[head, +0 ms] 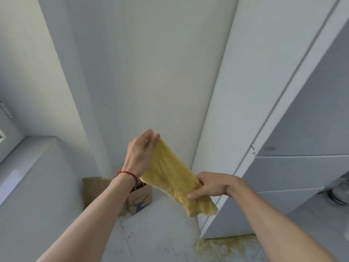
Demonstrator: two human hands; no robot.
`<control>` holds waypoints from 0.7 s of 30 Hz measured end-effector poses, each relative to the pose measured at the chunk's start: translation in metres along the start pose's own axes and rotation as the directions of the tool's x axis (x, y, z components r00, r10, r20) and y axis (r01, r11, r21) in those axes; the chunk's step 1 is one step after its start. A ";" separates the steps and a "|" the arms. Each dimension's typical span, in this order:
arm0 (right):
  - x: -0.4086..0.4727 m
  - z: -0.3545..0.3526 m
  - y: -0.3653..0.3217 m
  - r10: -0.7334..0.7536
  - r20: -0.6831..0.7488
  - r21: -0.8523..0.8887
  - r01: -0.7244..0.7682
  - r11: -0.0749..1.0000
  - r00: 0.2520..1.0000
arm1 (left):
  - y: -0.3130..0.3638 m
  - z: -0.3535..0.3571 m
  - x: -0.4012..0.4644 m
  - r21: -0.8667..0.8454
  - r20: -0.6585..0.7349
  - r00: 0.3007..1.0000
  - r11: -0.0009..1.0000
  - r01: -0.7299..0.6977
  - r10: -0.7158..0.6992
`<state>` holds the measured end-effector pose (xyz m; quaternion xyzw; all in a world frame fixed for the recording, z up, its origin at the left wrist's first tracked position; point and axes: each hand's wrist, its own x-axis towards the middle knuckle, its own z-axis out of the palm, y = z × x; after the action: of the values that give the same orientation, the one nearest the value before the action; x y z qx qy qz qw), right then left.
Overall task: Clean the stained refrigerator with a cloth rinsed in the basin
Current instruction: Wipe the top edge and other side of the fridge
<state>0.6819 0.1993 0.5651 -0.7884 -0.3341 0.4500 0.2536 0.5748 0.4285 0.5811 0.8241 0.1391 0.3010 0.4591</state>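
Observation:
A yellow cloth (pixel 170 174) is stretched out in the air between both my hands, in front of a white wall corner. My left hand (pixel 141 152), with a red string on its wrist, pinches the cloth's upper end. Lower and to the right, my right hand (pixel 211 184) grips its lower part, and a loose end hangs below the fingers. The white refrigerator (pixel 236 110) stands at the right, its side panel facing me and its grey door fronts (pixel 306 129) further right. The basin is not in view.
A brown paper bag (pixel 140 198) with a blue print and a flat cardboard piece (pixel 94 190) stand on the floor in the corner. A yellowish stain (pixel 222 246) lies on the floor by the refrigerator's base. A white ledge (pixel 28 159) runs at the left.

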 end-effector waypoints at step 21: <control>-0.106 -0.140 -0.048 -0.013 -0.517 0.612 0.380 0.693 0.856 | 0.107 0.168 0.017 -0.567 0.776 0.598 0.190 0.801 -0.203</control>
<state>0.7511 0.1366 0.7215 -0.6768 -0.1529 0.3041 0.6527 0.6878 0.2666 0.6111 0.3839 0.0986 -0.1020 0.9124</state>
